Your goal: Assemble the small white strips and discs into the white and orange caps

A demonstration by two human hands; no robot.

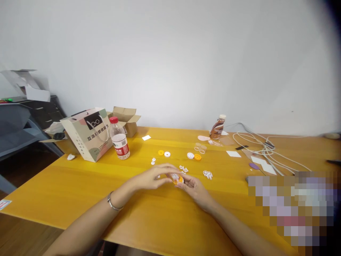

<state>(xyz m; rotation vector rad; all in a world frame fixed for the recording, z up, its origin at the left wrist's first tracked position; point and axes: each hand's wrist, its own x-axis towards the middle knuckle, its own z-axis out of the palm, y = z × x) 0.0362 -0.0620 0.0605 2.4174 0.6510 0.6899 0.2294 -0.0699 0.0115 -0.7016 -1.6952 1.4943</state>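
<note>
Between my two hands, just above the table, is a small round piece (178, 179), orange at its base with white and clear parts; its exact kind does not show. My left hand (157, 176), with a metal bracelet at the wrist, closes thumb and fingers on it from the left. My right hand (196, 191) grips it from the right. Just beyond lie white openwork pieces (183, 168) and another white cluster (207, 174). Farther back are a yellow disc (161, 152), white discs (167, 154), an orange disc (197, 157) and clear rings (200, 148).
A paper bag (93, 142), a water bottle (119, 140) and an open cardboard box (129, 122) stand at the left. Toward the back right are a brown drink bottle (217, 128), tangled white cables (262, 149) and white cards (233, 154). A wall closes off the far side.
</note>
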